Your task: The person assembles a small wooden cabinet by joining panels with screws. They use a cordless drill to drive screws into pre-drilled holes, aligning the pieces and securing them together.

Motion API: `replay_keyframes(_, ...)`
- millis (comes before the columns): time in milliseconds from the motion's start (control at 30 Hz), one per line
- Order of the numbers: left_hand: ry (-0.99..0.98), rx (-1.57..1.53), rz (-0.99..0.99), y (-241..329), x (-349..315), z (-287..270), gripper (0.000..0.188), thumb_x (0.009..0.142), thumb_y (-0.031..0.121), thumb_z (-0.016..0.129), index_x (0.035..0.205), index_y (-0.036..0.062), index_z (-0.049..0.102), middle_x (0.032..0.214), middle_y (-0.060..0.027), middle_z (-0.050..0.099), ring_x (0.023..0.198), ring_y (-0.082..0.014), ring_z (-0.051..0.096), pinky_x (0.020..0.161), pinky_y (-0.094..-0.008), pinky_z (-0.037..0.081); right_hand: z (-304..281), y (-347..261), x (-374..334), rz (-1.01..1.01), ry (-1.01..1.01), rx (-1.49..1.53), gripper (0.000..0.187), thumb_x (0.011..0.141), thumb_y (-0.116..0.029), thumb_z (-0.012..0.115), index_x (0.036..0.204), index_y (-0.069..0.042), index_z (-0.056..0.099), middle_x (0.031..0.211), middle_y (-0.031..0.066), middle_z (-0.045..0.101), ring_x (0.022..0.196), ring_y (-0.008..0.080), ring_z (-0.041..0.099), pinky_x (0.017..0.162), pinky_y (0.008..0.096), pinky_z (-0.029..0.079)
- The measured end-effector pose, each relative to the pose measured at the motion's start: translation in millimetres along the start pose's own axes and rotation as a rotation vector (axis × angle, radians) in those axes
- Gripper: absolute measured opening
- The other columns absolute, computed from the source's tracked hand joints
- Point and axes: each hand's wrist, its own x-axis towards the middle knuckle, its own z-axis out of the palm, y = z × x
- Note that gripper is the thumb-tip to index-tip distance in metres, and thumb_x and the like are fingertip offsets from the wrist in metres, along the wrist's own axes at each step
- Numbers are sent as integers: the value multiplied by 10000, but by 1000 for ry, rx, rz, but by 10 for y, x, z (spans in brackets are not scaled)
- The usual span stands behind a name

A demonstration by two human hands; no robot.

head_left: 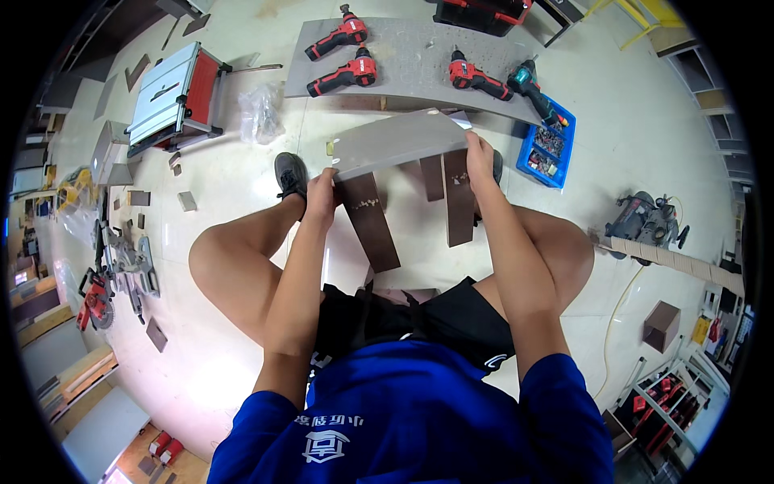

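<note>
Between my knees I have a small stool (399, 143) with a flat grey-brown top and dark brown board legs (371, 222) that point down toward me. My left hand (321, 194) is closed on the left end of the top, by the left leg. At the right end, my right hand (480, 160) grips the edge of the top above the right leg (459, 198). Another leg (432, 177) shows partly behind. Pale marks dot the legs' upper parts. The fingertips under the top are hidden.
Beyond the stool, a low grey board (411, 60) bears red-black drills (347, 74) and a teal drill (528, 85). A blue bin (550, 149) of screws stands to its right. Left are a table saw (173, 97) and a mitre saw (121, 266); a compressor (645, 219) sits at right.
</note>
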Motion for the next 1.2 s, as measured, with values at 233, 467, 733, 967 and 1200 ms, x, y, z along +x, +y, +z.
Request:
replay_keyframes(233, -21, -33, 168, -326, -255, 32, 134, 958, 223, 544, 944, 120, 627, 749, 65, 496, 627, -50, 455, 548, -211, 358, -288, 329, -259, -64, 26, 327, 330, 918, -186, 572, 1094, 68, 690, 936, 57, 656, 947, 153, 563, 889, 267, 425)
replay_keyframes(467, -57, 185, 128, -741, -385, -207, 216, 1000, 277, 506, 933, 88, 589, 821, 29, 531, 712, -94, 479, 631, -260, 381, -721, 736, -390, 238, -171, -2, 184, 749, -273, 583, 782, -94, 606, 843, 44, 572, 830, 178, 520, 617, 350, 374)
replay_keyframes(733, -27, 576, -51, -1053, -366, -217, 643, 1027, 539, 412, 1151, -40, 661, 1090, -228, 686, 1060, -290, 648, 959, -367, 459, -787, 1220, -687, 86, -187, -604, 696, 973, -573, 462, 1085, 81, 671, 1061, 306, 687, 1108, 467, 628, 967, 462, 468)
replay_keyframes(967, 135, -79, -257, -722, 110, -252, 727, 997, 617, 417, 1365, -7, 479, 1026, -230, 683, 987, -245, 664, 849, -431, 511, -731, 970, -630, 169, -158, -530, 631, 976, -513, 518, 1116, 89, 647, 1049, 290, 681, 1039, 438, 648, 944, 457, 484)
replay_keyframes(1200, -173, -414, -614, -656, 1117, -268, 737, 948, 624, 486, 1229, -57, 488, 824, -114, 681, 640, -218, 652, 623, -358, 555, -185, 327, -570, -964, -238, -922, 625, 840, -186, 667, 1393, 9, 447, 1501, 276, 388, 1344, 452, 425, 1133, 576, 301)
